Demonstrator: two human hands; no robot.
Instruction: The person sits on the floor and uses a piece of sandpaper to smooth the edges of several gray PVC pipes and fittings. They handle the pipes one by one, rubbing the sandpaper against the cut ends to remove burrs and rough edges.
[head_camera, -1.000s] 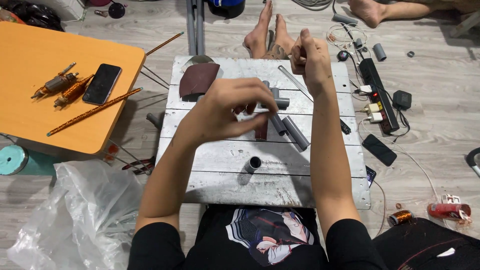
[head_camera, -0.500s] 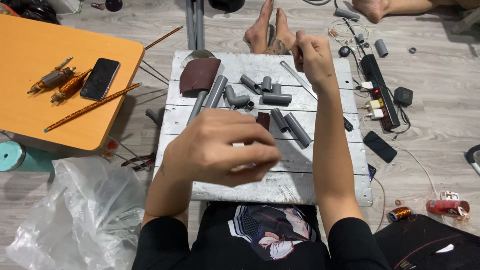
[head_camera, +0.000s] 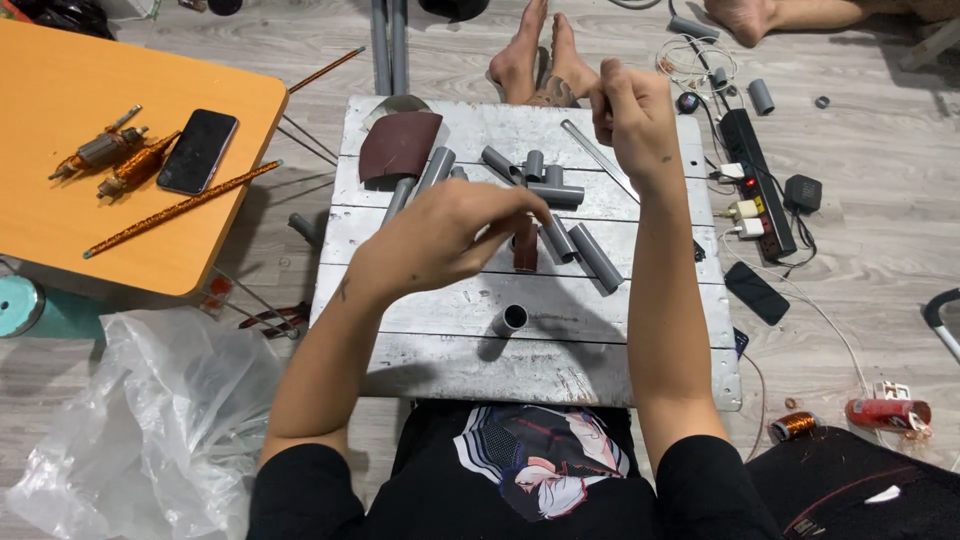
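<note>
- Your left hand (head_camera: 440, 235) hovers over the middle of the grey slatted worktop (head_camera: 430, 350), fingers (head_camera: 505, 205) curled together toward a small dark red strip (head_camera: 524, 245) lying beside the grey pipe pieces; whether they pinch something pale at the tips I cannot tell, the view is too tight there.
- Your right hand (head_camera: 632, 115) is raised over the far right edge of the worktop, closed in a fist with the thumb up; what, if anything, it grips is hidden.
- A short grey pipe stub (head_camera: 510, 320) lies alone on the near slats, well apart from the rest, open mouth turned up toward you and its axis tilted toward your left.
- Two straight grey pipe lengths (head_camera: 590, 255) lie side by side just right of the left hand, long axes running diagonally from far-left to near-right.
- Farther back sit a grey tee fitting (head_camera: 548, 190), a longer grey pipe (head_camera: 425, 180) and a sheet of reddish-brown sandpaper (head_camera: 400, 145), probably kept together within easy reach.
- A thin grey rod (head_camera: 595, 155) slants beneath your right wrist.
</note>
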